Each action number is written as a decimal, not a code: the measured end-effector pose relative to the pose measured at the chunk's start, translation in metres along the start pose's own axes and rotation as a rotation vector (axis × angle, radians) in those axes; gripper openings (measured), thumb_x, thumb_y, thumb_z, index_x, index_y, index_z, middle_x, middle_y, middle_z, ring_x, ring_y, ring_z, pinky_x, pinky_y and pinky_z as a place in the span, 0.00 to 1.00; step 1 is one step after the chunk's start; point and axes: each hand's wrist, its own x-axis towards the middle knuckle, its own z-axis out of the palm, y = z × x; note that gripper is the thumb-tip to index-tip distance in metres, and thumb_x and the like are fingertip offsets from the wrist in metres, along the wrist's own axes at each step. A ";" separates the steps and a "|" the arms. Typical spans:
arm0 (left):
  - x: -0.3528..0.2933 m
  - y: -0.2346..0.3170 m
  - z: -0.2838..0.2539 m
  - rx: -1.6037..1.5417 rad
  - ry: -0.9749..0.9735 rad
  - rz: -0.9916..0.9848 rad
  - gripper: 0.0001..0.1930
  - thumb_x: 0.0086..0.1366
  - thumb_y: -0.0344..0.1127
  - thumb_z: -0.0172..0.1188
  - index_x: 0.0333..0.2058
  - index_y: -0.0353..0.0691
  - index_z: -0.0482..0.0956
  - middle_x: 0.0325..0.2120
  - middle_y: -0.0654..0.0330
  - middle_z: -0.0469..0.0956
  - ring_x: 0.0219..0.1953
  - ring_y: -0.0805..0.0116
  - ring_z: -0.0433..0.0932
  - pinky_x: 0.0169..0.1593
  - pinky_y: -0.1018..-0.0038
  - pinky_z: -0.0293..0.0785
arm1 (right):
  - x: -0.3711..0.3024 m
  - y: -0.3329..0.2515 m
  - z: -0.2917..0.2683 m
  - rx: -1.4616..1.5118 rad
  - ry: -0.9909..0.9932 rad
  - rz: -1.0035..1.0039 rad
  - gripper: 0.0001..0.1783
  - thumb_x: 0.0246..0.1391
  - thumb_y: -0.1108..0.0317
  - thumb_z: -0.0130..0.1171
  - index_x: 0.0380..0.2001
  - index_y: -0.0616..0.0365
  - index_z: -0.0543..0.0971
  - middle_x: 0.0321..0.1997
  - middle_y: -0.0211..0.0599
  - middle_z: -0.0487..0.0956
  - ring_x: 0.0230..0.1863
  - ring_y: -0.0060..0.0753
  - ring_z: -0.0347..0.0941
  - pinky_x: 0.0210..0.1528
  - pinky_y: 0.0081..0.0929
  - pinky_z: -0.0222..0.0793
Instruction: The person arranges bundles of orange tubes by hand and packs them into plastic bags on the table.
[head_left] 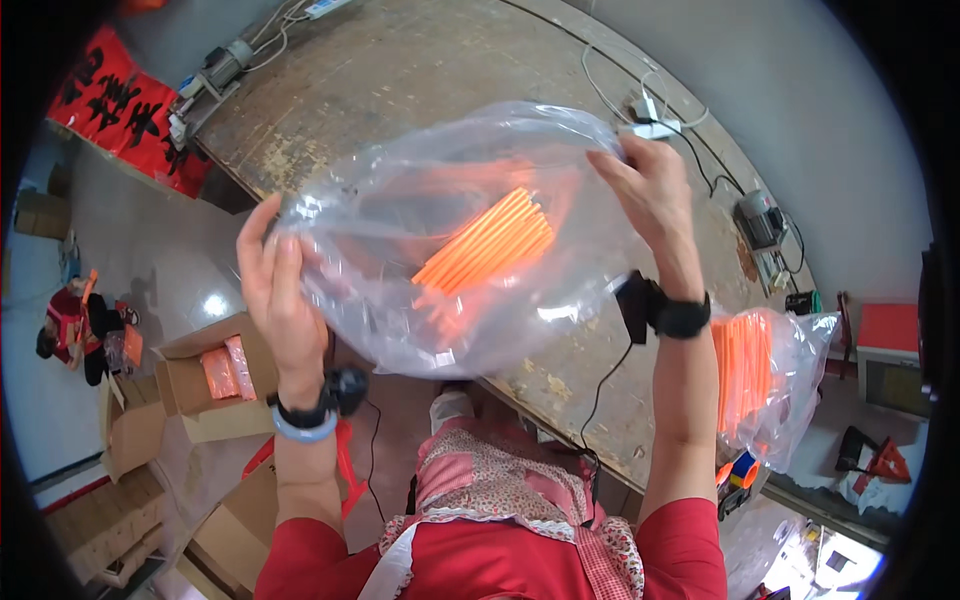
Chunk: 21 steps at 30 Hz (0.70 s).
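A large clear plastic bag [380, 200] is spread out in front of me, its mouth held wide. Inside it lies a bundle of thin orange sticks [490, 240], slanting up to the right; whether they are hollow is hard to tell. My left hand [278, 285] grips the bag's left edge between thumb and fingers. At the opposite edge, my right hand [652, 195] pinches the film near the top right. Both wrists carry dark bands. A second clear bag with orange sticks [742, 375] rests on the table, right of my right forearm.
The worn wooden table [330, 110] bears a small motor [225, 65] at far left, another motor [760, 218] at right, and a white power strip [650, 130] with cables. Cardboard boxes [225, 425] stand on the floor at left. Beyond them, a person [75, 330] in red handles orange items.
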 end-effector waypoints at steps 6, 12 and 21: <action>-0.013 -0.030 -0.012 0.348 -0.094 -0.126 0.26 0.70 0.45 0.50 0.60 0.36 0.61 0.38 0.55 0.77 0.34 0.76 0.77 0.36 0.82 0.72 | -0.034 0.049 0.022 -0.006 0.222 -0.178 0.26 0.48 0.47 0.64 0.47 0.50 0.78 0.38 0.30 0.82 0.27 0.29 0.74 0.31 0.31 0.69; -0.107 -0.006 -0.052 0.425 0.251 -0.111 0.27 0.71 0.50 0.44 0.58 0.34 0.61 0.37 0.51 0.78 0.28 0.74 0.78 0.34 0.81 0.73 | -0.185 0.037 -0.001 0.594 -0.120 -0.485 0.12 0.47 0.65 0.64 0.35 0.59 0.81 0.26 0.32 0.78 0.25 0.29 0.71 0.27 0.25 0.66; -0.237 -0.077 -0.161 0.285 0.158 -0.756 0.14 0.66 0.32 0.56 0.49 0.36 0.72 0.29 0.61 0.78 0.30 0.78 0.75 0.36 0.82 0.72 | -0.412 0.116 0.207 0.607 -1.148 0.241 0.16 0.56 0.65 0.59 0.45 0.61 0.78 0.30 0.37 0.81 0.30 0.29 0.77 0.37 0.25 0.73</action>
